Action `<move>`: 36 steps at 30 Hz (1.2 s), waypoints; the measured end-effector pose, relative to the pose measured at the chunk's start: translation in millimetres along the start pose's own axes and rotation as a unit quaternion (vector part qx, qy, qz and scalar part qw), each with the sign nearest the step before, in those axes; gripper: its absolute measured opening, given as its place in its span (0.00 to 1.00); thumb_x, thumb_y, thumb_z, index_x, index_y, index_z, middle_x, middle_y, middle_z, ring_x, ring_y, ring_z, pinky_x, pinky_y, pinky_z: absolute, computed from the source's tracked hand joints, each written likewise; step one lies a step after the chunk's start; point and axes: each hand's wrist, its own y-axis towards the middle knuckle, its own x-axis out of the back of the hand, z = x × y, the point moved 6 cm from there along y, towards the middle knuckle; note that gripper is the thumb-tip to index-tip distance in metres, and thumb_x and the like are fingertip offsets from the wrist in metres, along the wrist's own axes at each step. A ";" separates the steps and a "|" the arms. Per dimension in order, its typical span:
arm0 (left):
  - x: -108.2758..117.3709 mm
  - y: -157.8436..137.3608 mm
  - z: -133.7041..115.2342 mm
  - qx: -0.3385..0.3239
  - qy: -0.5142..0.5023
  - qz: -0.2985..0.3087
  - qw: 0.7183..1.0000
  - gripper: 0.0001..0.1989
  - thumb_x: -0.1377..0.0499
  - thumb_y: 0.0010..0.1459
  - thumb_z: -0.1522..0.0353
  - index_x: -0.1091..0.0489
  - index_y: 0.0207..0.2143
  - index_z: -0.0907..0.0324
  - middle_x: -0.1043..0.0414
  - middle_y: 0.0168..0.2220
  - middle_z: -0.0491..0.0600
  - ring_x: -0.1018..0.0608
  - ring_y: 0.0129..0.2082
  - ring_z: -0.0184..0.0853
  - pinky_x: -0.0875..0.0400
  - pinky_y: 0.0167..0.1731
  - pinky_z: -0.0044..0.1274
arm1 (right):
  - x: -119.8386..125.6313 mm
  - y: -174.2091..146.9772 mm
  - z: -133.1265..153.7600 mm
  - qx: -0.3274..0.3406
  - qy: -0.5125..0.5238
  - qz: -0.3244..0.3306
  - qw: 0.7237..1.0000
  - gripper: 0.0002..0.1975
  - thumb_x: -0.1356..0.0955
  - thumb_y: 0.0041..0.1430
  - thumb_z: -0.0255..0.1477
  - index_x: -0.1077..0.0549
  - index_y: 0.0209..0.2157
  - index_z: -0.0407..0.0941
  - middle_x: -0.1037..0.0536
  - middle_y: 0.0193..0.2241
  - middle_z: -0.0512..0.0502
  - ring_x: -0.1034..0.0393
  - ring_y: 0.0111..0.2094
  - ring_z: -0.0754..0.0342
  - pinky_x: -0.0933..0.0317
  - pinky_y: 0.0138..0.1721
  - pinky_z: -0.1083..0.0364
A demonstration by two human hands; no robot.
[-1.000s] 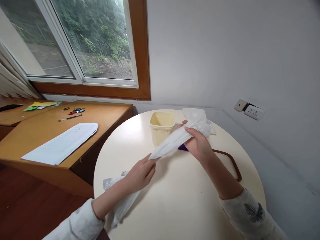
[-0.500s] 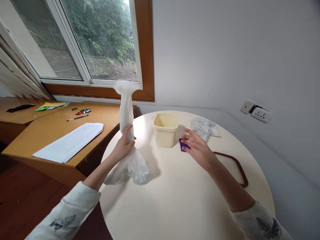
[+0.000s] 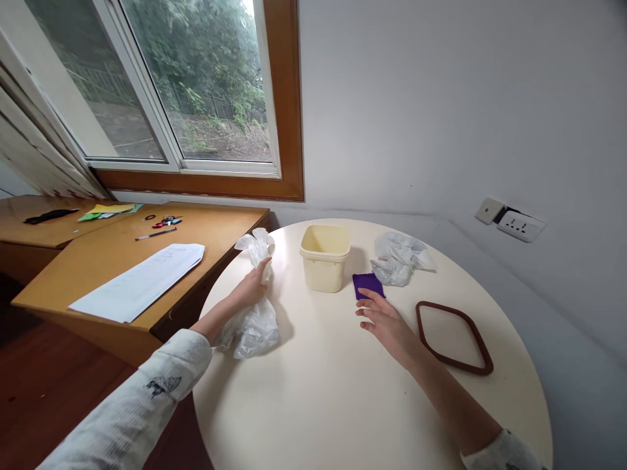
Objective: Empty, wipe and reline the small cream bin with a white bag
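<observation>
A crumpled white plastic bag (image 3: 258,329) lies low on the left of the round table. My left hand (image 3: 249,287) is closed around its middle, with the gathered top poking out beyond my fingers. My right hand (image 3: 386,323) holds nothing; its fingers are apart, over the near edge of a purple square (image 3: 368,285) that looks like cloth. Between my hands, farther back, stands a cream plastic bin (image 3: 324,271) with its top open. Whether my right fingertips touch the purple square, I cannot tell.
Another crumpled white plastic bag (image 3: 399,258) rests at the back right of the white table (image 3: 343,405). A brown rounded frame (image 3: 482,349) lies beside my right forearm. On the wooden desk (image 3: 122,254) to the left are papers (image 3: 142,277), a pen (image 3: 155,234) and keys (image 3: 169,220).
My left hand has brought the bag down from upright toward the table, its top collapsing. My right hand has drawn back slightly toward me, uncovering more of the purple square.
</observation>
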 end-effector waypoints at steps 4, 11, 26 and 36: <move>-3.6 1.7 -2.9 -0.008 0.029 0.015 0.999 0.39 0.52 0.47 0.74 0.60 0.63 0.59 0.35 0.47 0.58 0.27 0.37 0.41 0.33 0.37 0.30 | 0.4 -0.7 -0.8 -0.005 0.003 0.004 1.000 0.18 0.31 0.51 0.31 0.31 0.46 0.52 0.33 0.40 0.48 0.38 0.41 0.54 0.43 0.38 0.56; -11.0 6.4 -8.4 -0.021 0.074 0.036 0.996 0.38 0.52 0.47 0.76 0.58 0.62 0.61 0.41 0.48 0.58 0.29 0.43 0.42 0.36 0.44 0.32 | 2.2 -1.5 -0.8 -0.003 0.009 0.012 1.000 0.17 0.32 0.52 0.29 0.31 0.46 0.52 0.33 0.39 0.48 0.38 0.40 0.54 0.44 0.39 0.55; -20.0 22.1 12.9 -0.008 0.116 0.081 0.990 0.38 0.52 0.48 0.74 0.58 0.63 0.60 0.44 0.55 0.62 0.26 0.40 0.44 0.33 0.39 0.32 | 2.3 -0.8 -5.3 -0.013 0.006 0.027 1.000 0.13 0.33 0.52 0.31 0.30 0.42 0.50 0.33 0.35 0.49 0.37 0.37 0.55 0.45 0.38 0.55; -17.8 28.2 15.7 -0.016 0.129 0.098 0.987 0.39 0.52 0.47 0.74 0.60 0.63 0.56 0.44 0.56 0.62 0.26 0.40 0.45 0.33 0.37 0.31 | 2.6 -1.2 -4.5 -0.008 0.002 0.028 1.000 0.12 0.32 0.51 0.32 0.28 0.40 0.48 0.33 0.34 0.49 0.38 0.36 0.55 0.45 0.37 0.55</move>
